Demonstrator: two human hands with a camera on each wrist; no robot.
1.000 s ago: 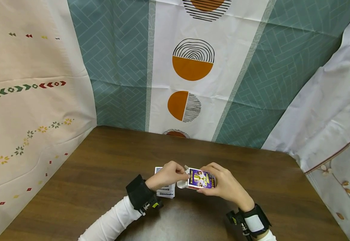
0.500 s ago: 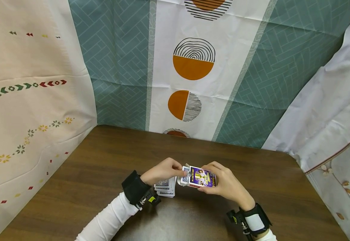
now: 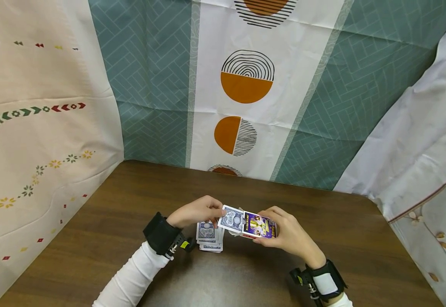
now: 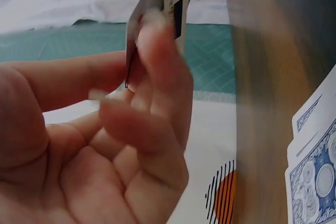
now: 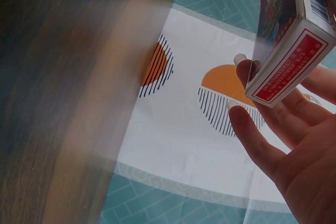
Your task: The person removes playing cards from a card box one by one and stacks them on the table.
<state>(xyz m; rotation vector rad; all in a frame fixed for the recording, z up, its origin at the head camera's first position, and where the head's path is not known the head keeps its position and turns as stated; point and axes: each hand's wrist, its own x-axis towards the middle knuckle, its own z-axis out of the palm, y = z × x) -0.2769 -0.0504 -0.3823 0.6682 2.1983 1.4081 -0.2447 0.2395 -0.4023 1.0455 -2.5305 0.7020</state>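
My right hand (image 3: 284, 230) grips a purple-fronted playing card box (image 3: 260, 225) by its right end, above the table. In the right wrist view the box (image 5: 289, 66) shows a white side with a red label. Out of the box's left end sticks a blue-backed playing card (image 3: 231, 218), about half drawn out. My left hand (image 3: 197, 212) pinches the card's outer edge between thumb and fingers; whether it is one card or more I cannot tell. Below that hand, a loose pile of blue-backed cards (image 3: 209, 238) lies on the table; the left wrist view shows these cards (image 4: 317, 177) at its right edge.
The brown wooden table (image 3: 161, 183) stretches around the hands. A patterned curtain (image 3: 242, 89) hangs along its back edge, with a cream cloth (image 3: 46, 128) on the left and a white cloth (image 3: 418, 140) on the right.
My left hand has moved left and slightly up, drawing the card out of the box's left end. More of the pile shows now. My right hand and the box have stayed almost still.
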